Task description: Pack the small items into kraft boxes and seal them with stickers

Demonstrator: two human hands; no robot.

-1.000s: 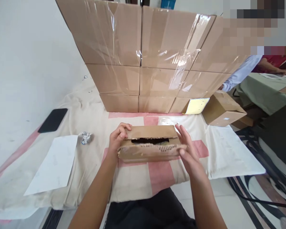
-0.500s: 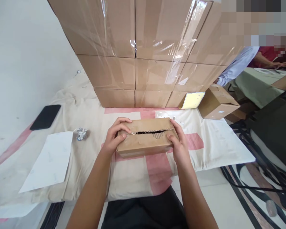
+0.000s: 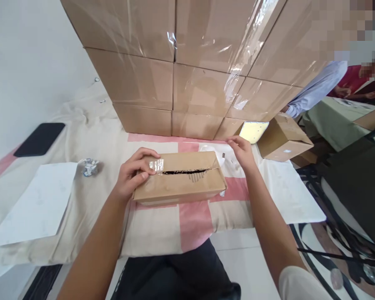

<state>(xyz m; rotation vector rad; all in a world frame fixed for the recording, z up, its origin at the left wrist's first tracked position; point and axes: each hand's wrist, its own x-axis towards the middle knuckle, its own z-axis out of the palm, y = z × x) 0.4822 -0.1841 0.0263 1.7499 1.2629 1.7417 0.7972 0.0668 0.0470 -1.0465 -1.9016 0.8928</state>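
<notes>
A small cardboard box (image 3: pixel 178 183) lies on the cloth-covered surface in front of me. A torn, dark slit runs along its top, with shiny clear tape (image 3: pixel 156 166) at the slit's left end. My left hand (image 3: pixel 134 173) grips the left end of this box, thumb and fingers resting on its top. Off the box, beyond its far right corner, is my right hand (image 3: pixel 242 152), its fingers reaching out to the left and slightly bent; I see nothing in them. Clear plastic (image 3: pixel 208 148) lies just behind the box, near the right fingertips.
Stacked, plastic-wrapped cartons (image 3: pixel 200 89) rise behind. Right of them stand a yellow card (image 3: pixel 253 131) and another carton (image 3: pixel 283 137). On the left lie a black phone (image 3: pixel 39 139), a white sheet (image 3: pixel 34 200) and crumpled paper (image 3: pixel 90 167). A co-worker's sleeve (image 3: pixel 318 87) shows far right.
My right hand has let go of the box's right end and moved up and right. The left hand stays on the box. The view has shifted slightly.
</notes>
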